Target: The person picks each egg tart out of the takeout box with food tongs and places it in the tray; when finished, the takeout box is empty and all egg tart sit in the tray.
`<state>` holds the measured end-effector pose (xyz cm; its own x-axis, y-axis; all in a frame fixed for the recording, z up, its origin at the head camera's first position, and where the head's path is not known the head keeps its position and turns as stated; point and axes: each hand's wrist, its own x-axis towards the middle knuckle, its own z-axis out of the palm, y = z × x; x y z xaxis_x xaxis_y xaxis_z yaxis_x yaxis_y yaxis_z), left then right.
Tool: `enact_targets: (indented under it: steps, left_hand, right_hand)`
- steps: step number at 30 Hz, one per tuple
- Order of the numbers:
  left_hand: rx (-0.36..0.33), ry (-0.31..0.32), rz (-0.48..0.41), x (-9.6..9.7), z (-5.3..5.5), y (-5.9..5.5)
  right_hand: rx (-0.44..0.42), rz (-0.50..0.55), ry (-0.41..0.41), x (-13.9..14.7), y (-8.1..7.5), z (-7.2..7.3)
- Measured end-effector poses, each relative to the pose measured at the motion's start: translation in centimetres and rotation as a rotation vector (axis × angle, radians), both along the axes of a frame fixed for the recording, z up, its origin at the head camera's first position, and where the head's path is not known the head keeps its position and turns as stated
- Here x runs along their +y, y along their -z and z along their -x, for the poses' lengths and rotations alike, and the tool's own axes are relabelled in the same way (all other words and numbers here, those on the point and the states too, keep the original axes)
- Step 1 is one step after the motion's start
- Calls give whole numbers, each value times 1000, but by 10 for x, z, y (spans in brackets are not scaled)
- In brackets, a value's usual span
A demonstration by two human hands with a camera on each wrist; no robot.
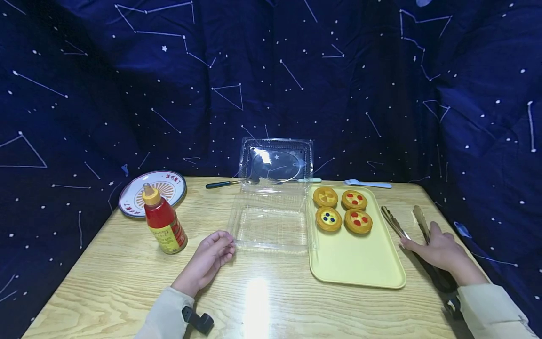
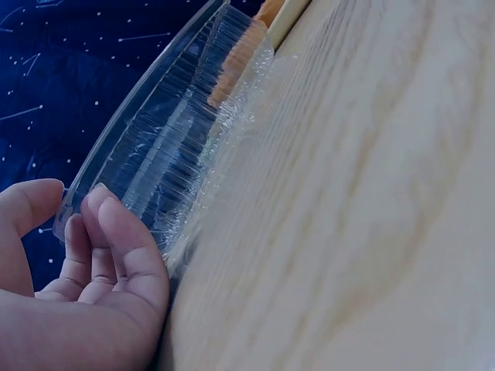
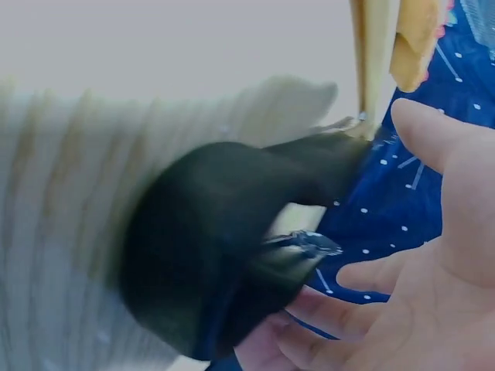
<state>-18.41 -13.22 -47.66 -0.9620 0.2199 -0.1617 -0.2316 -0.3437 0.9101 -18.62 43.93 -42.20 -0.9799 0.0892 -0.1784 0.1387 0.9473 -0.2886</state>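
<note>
A clear plastic clamshell box (image 1: 271, 245) stands with its lid raised at the table's middle. At its near left corner, my left hand (image 1: 212, 256) pinches the rim between thumb and fingertips. My right hand (image 1: 443, 252) is at the tongs (image 3: 209, 239) on the right side, thumb and fingers spread to either side of them. Their dark bent end lies under the palm and the metal arms point away. Between box and tongs lies a yellow tray (image 1: 357, 266) bearing several tarts (image 1: 358, 221) with red, blue or plain tops.
To the left stands a red sauce bottle (image 1: 165, 221) with a yellow cap. Behind it is a patterned plate (image 1: 139, 207). Along the back edge lie a dark-handled utensil (image 1: 219, 184) and a pale blue fork (image 1: 367, 183). A starry curtain (image 1: 271, 70) hangs behind.
</note>
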Motion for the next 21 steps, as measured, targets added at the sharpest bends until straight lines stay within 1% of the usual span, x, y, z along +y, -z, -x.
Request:
enact_targets:
  steps: [5, 9, 12, 14, 17, 19, 21]
  left_hand:
    - [-20, 4, 10, -3, -1, 0]
    - [-31, -27, 35, -5, -3, -2]
    - [-13, -51, 81, -7, -5, -5]
    - [1, -66, 118, -9, -6, -7]
    - [25, -90, 184, -12, -7, -11]
    - [40, -111, 234, -13, -9, -13]
    - [58, -131, 300, -15, -10, -17]
  right_hand:
    - [24, -23, -3, -5, -9, -8]
    - [89, -34, 6, -10, -15, -12]
    - [182, -11, 23, -16, -16, -15]
    - [273, 8, 26, -23, -15, -18]
    - [407, 56, 8, -36, -14, -21]
    - [467, 93, -17, -46, -14, -23]
    - [497, 117, -39, -55, -15, -24]
